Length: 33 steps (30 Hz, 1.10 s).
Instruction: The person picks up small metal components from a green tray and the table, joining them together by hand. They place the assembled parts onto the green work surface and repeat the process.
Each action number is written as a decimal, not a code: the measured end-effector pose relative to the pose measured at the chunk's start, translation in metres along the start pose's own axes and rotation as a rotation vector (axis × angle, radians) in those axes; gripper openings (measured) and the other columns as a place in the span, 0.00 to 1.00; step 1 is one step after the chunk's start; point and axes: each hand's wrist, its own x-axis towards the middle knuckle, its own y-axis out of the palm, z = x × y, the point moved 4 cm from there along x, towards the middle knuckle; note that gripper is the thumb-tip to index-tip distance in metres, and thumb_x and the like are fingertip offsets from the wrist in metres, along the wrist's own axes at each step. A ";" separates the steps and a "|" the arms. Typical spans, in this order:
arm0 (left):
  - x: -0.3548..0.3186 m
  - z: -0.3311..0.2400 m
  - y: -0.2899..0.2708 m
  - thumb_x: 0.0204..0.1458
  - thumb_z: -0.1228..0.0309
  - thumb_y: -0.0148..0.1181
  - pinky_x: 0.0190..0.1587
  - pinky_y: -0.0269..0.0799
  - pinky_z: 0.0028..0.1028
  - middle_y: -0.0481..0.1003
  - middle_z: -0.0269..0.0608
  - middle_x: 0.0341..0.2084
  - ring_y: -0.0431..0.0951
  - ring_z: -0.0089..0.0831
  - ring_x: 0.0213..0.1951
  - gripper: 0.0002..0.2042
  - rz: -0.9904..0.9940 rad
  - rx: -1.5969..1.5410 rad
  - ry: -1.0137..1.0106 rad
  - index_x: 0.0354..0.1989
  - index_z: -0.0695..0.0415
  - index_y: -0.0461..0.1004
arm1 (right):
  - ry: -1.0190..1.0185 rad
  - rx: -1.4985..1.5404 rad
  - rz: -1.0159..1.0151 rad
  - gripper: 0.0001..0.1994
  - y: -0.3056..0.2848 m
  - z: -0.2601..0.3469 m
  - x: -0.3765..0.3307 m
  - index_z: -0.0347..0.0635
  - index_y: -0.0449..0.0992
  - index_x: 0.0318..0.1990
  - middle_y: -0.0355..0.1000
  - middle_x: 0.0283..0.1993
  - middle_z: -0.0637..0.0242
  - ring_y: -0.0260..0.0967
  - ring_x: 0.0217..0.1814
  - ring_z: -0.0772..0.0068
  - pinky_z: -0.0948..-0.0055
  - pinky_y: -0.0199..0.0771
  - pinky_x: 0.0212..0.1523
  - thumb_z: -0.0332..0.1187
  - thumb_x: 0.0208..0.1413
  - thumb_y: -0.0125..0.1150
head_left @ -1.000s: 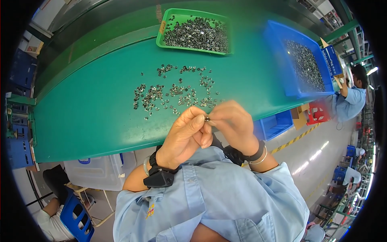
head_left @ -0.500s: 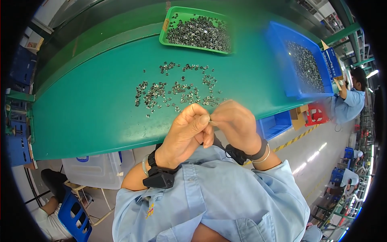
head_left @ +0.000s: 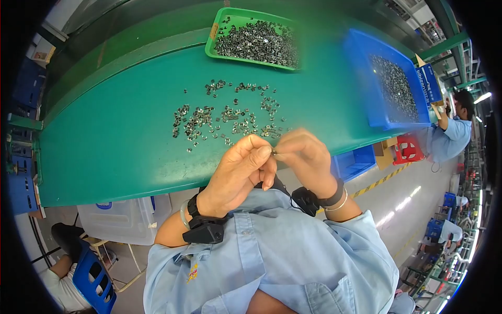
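Observation:
Just above the bench's near edge, my left hand [head_left: 243, 165] pinches a tiny dark part [head_left: 273, 152] between thumb and forefinger. It looks like one of the small metal pieces, though the fingers cover most of it. My right hand [head_left: 306, 157] meets it there, its thumb and fingertips closed at the same part and slightly smeared by motion. Beyond both hands, many small black and silver metal pieces [head_left: 198, 119] lie scattered on the green bench top [head_left: 115, 141]. A green tray [head_left: 251, 61] at the far side holds a heap of similar pieces.
At the right of the bench stands a blue bin [head_left: 374, 112] with more small pieces. Below that edge are another blue bin [head_left: 355, 163] and a red stool [head_left: 408, 150]. A clear plastic box [head_left: 120, 222] sits at the lower left. Co-workers [head_left: 454, 133] sit on both sides.
My right fingers have shifted slightly around the small part, and more of it shows between the fingertips. My left hand keeps its pinch. The whole view has moved a little.

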 end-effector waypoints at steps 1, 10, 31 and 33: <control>0.000 0.000 0.000 0.60 0.66 0.48 0.24 0.66 0.26 0.71 0.41 0.22 0.69 0.26 0.20 0.08 -0.003 0.005 0.002 0.36 0.58 0.64 | 0.002 0.001 0.002 0.08 0.000 0.000 0.000 0.40 0.72 0.31 0.72 0.31 0.64 0.70 0.33 0.68 0.72 0.70 0.33 0.20 0.44 0.64; -0.001 0.001 0.000 0.60 0.66 0.48 0.23 0.66 0.25 0.71 0.40 0.22 0.70 0.25 0.20 0.08 -0.012 0.038 0.022 0.35 0.58 0.64 | -0.013 0.022 0.028 0.08 -0.001 -0.004 -0.002 0.40 0.72 0.31 0.72 0.30 0.64 0.70 0.33 0.68 0.73 0.71 0.34 0.20 0.44 0.64; 0.001 -0.007 -0.013 0.60 0.68 0.49 0.26 0.67 0.22 0.72 0.39 0.27 0.71 0.24 0.24 0.09 -0.052 0.065 0.070 0.45 0.59 0.66 | 0.163 -0.239 -0.008 0.05 -0.046 -0.034 0.104 0.36 0.73 0.34 0.71 0.32 0.68 0.69 0.35 0.77 0.78 0.70 0.39 0.28 0.53 0.58; 0.002 -0.007 -0.014 0.60 0.69 0.49 0.26 0.67 0.23 0.72 0.39 0.27 0.71 0.24 0.24 0.09 -0.027 0.052 0.054 0.45 0.59 0.66 | 0.172 -0.271 -0.009 0.06 -0.057 -0.045 0.129 0.36 0.72 0.35 0.71 0.33 0.69 0.69 0.36 0.78 0.79 0.69 0.40 0.29 0.54 0.57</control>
